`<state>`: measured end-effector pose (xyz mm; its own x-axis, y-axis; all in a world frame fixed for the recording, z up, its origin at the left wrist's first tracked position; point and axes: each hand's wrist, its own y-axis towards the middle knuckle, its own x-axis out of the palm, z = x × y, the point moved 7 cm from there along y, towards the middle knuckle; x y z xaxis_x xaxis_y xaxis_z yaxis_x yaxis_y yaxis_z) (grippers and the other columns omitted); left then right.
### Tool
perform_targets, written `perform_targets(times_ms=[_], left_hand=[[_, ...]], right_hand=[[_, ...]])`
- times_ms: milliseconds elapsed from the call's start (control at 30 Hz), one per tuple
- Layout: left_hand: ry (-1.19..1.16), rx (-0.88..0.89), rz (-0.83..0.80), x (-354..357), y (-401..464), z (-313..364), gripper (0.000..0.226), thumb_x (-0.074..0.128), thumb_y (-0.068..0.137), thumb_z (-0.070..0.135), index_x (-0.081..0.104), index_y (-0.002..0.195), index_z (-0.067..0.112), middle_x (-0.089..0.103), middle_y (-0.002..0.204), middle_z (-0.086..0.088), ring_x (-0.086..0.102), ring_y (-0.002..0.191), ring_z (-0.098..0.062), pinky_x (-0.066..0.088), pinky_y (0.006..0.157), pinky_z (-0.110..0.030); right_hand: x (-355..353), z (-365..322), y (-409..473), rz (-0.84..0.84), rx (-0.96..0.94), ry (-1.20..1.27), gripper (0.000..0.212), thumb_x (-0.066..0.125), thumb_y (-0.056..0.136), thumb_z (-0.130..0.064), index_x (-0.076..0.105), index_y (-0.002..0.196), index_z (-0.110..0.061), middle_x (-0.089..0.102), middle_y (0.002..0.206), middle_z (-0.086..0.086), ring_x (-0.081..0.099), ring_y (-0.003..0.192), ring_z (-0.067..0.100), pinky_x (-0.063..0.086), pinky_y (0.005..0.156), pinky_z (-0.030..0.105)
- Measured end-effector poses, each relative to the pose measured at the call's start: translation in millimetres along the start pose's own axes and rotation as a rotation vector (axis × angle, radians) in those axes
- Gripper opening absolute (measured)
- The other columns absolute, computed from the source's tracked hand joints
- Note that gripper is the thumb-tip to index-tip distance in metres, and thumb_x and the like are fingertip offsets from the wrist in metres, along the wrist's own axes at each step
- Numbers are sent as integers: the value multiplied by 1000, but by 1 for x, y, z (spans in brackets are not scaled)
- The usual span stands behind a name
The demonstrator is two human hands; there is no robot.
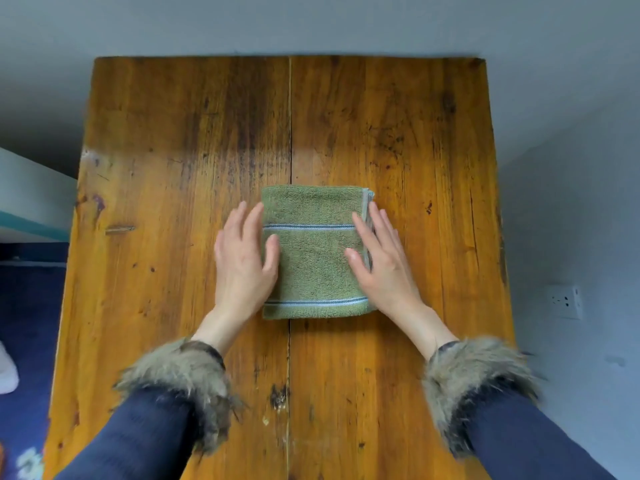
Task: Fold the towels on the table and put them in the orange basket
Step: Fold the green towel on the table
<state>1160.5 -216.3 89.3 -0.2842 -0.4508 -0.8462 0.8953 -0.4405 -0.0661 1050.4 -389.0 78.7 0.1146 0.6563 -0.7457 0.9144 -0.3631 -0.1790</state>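
Note:
A green towel (313, 252) with pale blue stripes lies folded into a small rectangle in the middle of the wooden table (173, 150). My left hand (244, 259) rests flat along the towel's left edge, fingers straight, thumb on the cloth. My right hand (379, 259) lies flat over the towel's right edge, where the layered ends show, its fingers straight too. Neither hand grips the cloth. The orange basket is out of view.
The table's far edge meets a grey wall. A dark blue carpet (24, 306) lies on the floor to the left, with a white object (7, 372) at the frame's edge. A wall socket (566, 301) sits low on the right.

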Motion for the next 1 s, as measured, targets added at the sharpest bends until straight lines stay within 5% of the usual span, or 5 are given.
perform_targets(times_ms=[133,333,533,767,1000], left_hand=[[-224,-292,17,-12,3,-29,34,47,93,14,51,126,9,58,120,-10,53,109,-21,38,96,-32],[-509,-424,-207,-3,17,-29,28,40,97,12,55,121,14,64,111,-7,62,92,-16,51,89,-43],[-763,-648,-505,15,8,-29,30,35,99,10,50,125,15,65,105,-4,62,93,-16,52,74,-34],[-865,-699,-685,13,8,-25,31,38,97,4,53,120,18,69,95,-4,65,83,-17,52,68,-36],[-885,-644,-743,15,1,-24,38,53,94,15,44,129,26,66,109,-5,67,89,-18,55,75,-43]], right_hand=[[-24,15,-12,148,268,146,43,48,95,-23,42,137,-15,47,135,1,47,118,13,37,102,29],[-14,36,1,-8,703,413,48,58,89,-39,53,124,-7,60,120,5,57,109,24,44,99,42],[-16,28,13,-142,721,406,51,60,90,-31,56,115,13,59,122,22,51,75,15,43,76,27],[-16,21,16,-238,765,418,39,58,91,-31,58,115,0,60,121,13,57,109,27,46,98,40],[-16,19,15,-214,737,680,12,61,90,-23,62,96,-13,68,103,4,65,94,18,51,89,34]])
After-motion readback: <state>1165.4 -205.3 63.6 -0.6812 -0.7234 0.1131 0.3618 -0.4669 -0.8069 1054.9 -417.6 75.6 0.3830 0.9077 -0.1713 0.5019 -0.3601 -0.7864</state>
